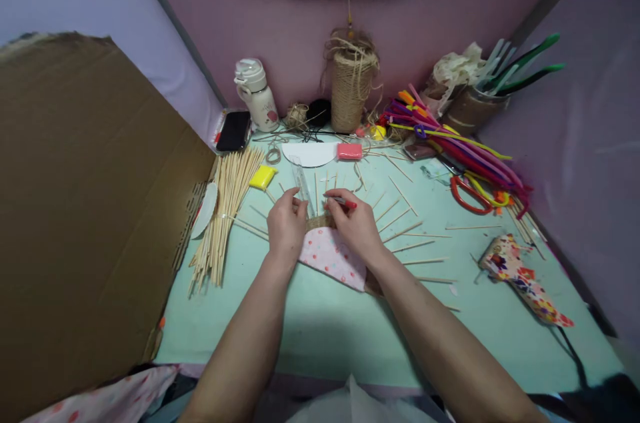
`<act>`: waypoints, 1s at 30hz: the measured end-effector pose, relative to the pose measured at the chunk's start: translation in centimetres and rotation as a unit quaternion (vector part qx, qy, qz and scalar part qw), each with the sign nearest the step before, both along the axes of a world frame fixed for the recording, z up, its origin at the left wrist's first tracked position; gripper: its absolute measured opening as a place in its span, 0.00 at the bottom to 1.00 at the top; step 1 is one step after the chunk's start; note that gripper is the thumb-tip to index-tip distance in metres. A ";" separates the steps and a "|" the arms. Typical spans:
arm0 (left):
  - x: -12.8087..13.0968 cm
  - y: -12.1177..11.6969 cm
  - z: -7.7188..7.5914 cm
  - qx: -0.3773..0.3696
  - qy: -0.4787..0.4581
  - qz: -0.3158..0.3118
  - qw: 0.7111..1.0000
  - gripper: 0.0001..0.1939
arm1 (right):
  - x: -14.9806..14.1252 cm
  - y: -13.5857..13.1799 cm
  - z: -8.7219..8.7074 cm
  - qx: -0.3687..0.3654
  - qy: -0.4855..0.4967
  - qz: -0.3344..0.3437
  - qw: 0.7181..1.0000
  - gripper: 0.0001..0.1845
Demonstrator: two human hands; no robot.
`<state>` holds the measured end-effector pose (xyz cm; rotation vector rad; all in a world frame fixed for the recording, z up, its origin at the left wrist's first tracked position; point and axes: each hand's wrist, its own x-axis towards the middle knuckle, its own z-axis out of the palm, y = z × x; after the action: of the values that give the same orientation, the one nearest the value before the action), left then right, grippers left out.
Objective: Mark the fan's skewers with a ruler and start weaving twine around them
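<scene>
A half-round craft piece [335, 260] in white cloth with red dots lies on the table, with a twine-wrapped rim [321, 222] and thin wooden sticks [404, 232] fanning out from it. My right hand [357, 226] is closed around a red pen [345, 202] above the rim. At the rim's left, my left hand [287, 223] has its fingers closed at a clear ruler [303, 184], which points away from me among the sticks. The pen's tip and the exact grip on the ruler are partly hidden by my fingers.
A bundle of sticks [227, 210] and a cardboard sheet [90, 210] stand left. Behind are a bottle [259, 96], a phone [233, 130] and a twine roll [353, 86]. To the right lie pipe cleaners [450, 136], red-handled scissors [470, 195] and a cloth-covered glue gun [525, 280].
</scene>
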<state>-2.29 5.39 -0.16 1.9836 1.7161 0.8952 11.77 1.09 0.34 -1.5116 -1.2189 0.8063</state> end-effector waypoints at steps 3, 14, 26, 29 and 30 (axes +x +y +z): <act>0.1 0.0 -0.1 -0.002 -0.004 -0.001 1.000 0.16 | -0.2 -0.1 -0.4 0.003 0.014 0.001 1.000 0.13; 0.7 0.0 0.3 -0.004 -0.013 -0.008 1.000 0.16 | 0.6 0.6 0.2 0.002 -0.090 0.005 0.996 0.12; 0.6 0.1 0.2 0.007 -0.009 -0.021 1.000 0.16 | 0.5 0.7 3.0 0.028 0.007 -0.059 0.998 0.09; 0.4 0.1 0.0 0.012 -0.008 -0.017 1.000 0.17 | -0.7 1.1 2.4 0.054 0.046 -0.070 0.995 0.10; 0.4 0.1 0.0 0.011 -0.009 -0.017 1.000 0.16 | -1.0 1.2 1.9 0.055 0.047 -0.067 0.995 0.10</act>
<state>-1.88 5.50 -0.16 2.0066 1.6653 0.9212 10.77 2.30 2.25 -1.4347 -1.0635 0.7012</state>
